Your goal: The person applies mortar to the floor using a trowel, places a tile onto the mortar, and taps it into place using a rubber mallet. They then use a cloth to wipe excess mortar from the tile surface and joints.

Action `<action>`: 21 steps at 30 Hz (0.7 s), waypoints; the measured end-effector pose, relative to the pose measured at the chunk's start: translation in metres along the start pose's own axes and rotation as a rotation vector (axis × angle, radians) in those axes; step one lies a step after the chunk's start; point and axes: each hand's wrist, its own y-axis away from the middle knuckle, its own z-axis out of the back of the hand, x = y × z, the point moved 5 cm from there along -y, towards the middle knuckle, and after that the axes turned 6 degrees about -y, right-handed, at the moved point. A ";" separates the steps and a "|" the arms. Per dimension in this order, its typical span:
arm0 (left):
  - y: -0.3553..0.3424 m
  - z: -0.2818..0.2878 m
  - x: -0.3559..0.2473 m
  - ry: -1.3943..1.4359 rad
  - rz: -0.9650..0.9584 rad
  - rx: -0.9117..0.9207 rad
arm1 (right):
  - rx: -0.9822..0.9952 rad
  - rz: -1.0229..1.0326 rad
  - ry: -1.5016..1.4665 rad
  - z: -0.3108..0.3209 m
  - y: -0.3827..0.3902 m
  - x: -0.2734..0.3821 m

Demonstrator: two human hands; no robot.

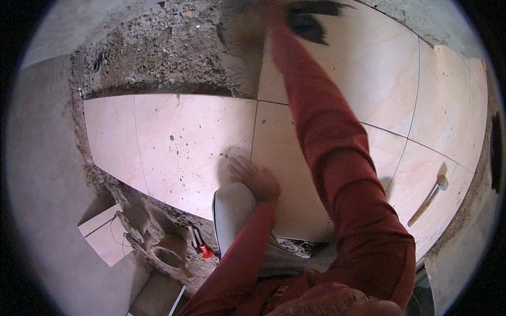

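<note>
My left hand (254, 178) lies flat on a pale tile (205, 126), fingers stretched and apart, close to my grey-trousered knee (232, 208). The joint with the neighbouring tile (284, 158) runs just beside it. Stretched far forward, my right hand (275, 23) is smeared by motion near the edge of the rough mortar bed (174, 52). Its fingers cannot be made out, nor whether they hold anything. A dark blurred shape (307, 27) shows on the tile right beside it; its kind is unclear.
A mallet (429, 197) with a wooden handle lies on the tiles at right. Left of my knee are a red-handled tool (204, 247), buckets (171, 253) caked with mortar and a cut tile piece (108, 237). A grey wall (42, 158) bounds the left side.
</note>
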 end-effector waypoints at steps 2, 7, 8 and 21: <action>0.002 -0.006 0.015 -0.043 0.037 0.006 | 0.067 -0.170 -0.575 -0.027 -0.022 0.090; 0.005 -0.004 0.037 -0.047 0.036 0.000 | 0.271 -0.164 -0.702 0.022 -0.092 0.102; 0.002 -0.007 0.030 -0.077 0.039 0.038 | 0.343 -0.162 -0.637 0.038 -0.093 0.075; 0.001 -0.003 0.025 -0.024 0.062 0.019 | 0.787 -0.321 0.023 0.152 0.034 0.041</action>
